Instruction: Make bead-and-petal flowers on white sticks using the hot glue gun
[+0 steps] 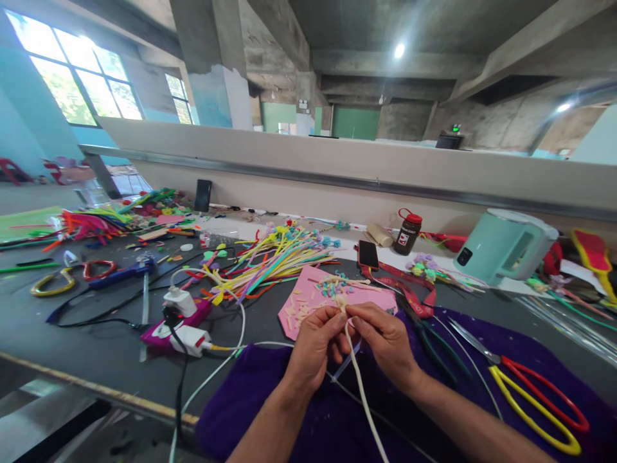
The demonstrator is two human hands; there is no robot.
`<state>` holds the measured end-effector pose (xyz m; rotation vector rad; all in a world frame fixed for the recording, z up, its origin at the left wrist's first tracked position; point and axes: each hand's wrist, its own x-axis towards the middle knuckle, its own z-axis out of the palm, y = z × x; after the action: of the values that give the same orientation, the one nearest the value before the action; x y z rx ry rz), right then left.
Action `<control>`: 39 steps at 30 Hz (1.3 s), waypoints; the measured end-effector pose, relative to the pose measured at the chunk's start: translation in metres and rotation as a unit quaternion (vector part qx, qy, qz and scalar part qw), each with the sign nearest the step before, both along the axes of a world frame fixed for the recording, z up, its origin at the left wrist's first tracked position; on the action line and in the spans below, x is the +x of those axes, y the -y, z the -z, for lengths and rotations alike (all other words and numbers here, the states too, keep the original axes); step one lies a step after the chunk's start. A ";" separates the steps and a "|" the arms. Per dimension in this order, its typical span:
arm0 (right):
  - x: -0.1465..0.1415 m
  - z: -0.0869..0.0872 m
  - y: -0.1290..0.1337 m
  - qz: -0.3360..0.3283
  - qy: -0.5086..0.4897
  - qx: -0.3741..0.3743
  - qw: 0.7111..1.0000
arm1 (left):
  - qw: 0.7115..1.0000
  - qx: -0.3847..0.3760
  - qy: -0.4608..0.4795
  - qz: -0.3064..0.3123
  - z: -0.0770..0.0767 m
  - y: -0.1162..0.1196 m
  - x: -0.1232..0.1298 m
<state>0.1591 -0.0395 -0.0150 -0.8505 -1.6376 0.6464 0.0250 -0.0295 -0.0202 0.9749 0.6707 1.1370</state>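
Left fingers, right fingers pinched together on cream cord near upper end.

No words come clear: at the view's three o'clock, the bottle label blurs; at four, red strap letters smear; at two, a green sign glows, too tiny.

A cream cord runs down the lower centre. Pink sheet at centre; deep purple cloth along the bottom; scissors lower right, handles red and yellow; mint-green kettle at right.
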 end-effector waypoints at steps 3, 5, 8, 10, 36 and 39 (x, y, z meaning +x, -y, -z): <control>-0.001 0.000 0.001 0.002 0.003 0.001 1.000 | 1.000 0.000 -0.001 0.000 0.000 0.000 0.000; -0.001 0.000 0.001 0.003 0.006 0.002 1.000 | 1.000 0.001 -0.003 0.002 0.001 0.000 -0.001; -0.001 -0.001 0.001 0.001 0.008 0.004 1.000 | 1.000 0.002 -0.003 0.004 0.001 0.000 -0.001; 0.000 -0.001 0.000 -0.003 0.003 0.003 1.000 | 1.000 0.001 -0.001 0.003 0.002 0.000 -0.001; 0.005 -0.011 -0.004 0.012 -0.110 -0.153 0.982 | 0.999 -0.013 -0.045 0.018 -0.004 0.001 -0.001; 0.005 -0.011 -0.003 0.014 -0.110 -0.151 0.982 | 0.999 -0.011 -0.049 0.019 -0.003 0.001 0.000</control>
<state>0.1639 -0.0361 -0.0035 -0.9787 -1.3452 0.9505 0.0248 -0.0303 -0.0171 1.0263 0.7394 1.0508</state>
